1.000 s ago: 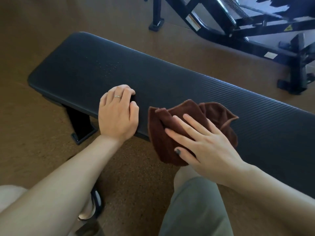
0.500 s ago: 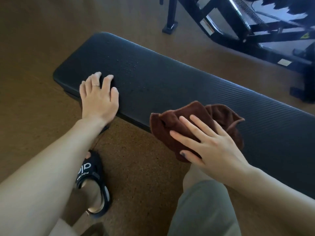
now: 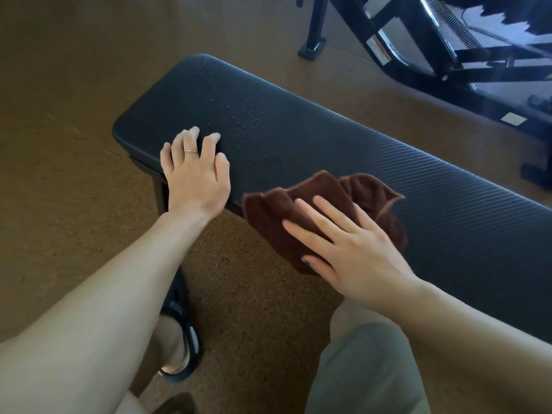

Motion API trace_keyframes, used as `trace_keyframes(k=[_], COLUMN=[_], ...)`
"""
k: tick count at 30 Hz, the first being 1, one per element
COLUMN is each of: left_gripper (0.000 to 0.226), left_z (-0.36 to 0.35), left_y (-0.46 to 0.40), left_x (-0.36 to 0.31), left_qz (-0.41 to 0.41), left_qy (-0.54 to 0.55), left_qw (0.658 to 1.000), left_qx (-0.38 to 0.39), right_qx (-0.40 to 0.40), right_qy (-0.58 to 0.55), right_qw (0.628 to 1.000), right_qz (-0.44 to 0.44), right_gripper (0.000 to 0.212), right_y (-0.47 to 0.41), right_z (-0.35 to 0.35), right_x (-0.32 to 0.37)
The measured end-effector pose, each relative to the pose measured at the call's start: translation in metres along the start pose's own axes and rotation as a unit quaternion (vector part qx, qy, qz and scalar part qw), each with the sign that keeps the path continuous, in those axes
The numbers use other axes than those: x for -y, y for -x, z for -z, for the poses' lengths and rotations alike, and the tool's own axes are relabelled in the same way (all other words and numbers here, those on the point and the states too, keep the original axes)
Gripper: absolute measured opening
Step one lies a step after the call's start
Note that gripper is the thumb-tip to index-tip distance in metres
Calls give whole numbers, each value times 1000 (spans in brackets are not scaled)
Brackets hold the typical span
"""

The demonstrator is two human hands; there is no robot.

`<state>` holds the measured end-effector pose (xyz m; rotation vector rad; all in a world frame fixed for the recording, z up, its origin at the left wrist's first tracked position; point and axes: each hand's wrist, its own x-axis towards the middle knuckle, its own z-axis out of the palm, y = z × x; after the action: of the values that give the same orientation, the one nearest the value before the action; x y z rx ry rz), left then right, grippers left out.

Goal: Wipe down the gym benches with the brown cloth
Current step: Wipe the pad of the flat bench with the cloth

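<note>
— So, starting from the left, what have you got?

— Brown floor (image 3: pixel 59 144), then the near-left end of the black flat bench (image 3: pixel 298 138). Her left hand (image 3: pixel 195 171) rests on that end's near edge, fingers loosely bent on the pad, gripping nothing, a ring (image 3: pixel 190 151) on one finger. Below it, a dark slide sandal (image 3: pixel 182 330) on the floor.

— And the droplets?

— Just beyond her fingertips, a patch of wet beads (image 3: pixel 248 121) sitting on the pad, not wiped yet.

— Where's the cloth?

— To the right of that hand, the brown cloth (image 3: pixel 298 201) lies bunched on the bench's near edge, part of it hanging over the side. Her right hand (image 3: pixel 349 243) presses it flat, fingers straight and spread, not clutching.

— Advice?

— I'd spread the cloth wider under the palm, then push it left and away across the beads in long overlapping passes, keeping pressure even. The left hand should shift clear first. Far right, a black machine frame (image 3: pixel 448 64) stands well apart.
</note>
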<state>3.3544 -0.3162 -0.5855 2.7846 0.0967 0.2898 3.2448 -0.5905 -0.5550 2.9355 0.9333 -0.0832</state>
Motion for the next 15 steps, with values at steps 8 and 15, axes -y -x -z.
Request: trace_keyframes(k=[8,15], left_gripper=[53,49], left_z=[-6,-4], left_y=[-2,-2], left_x=[1,1], left_qz=[5,21], left_qy=[0,43], left_qw=[999,998], left_qx=[-37,-41], right_qx=[-18,-35], right_qy=[-56,-69], right_qw=[998,997], right_qz=[-12,-19], right_gripper=[56,58], right_y=[-97,-71], right_z=[9,4], right_x=[20,40])
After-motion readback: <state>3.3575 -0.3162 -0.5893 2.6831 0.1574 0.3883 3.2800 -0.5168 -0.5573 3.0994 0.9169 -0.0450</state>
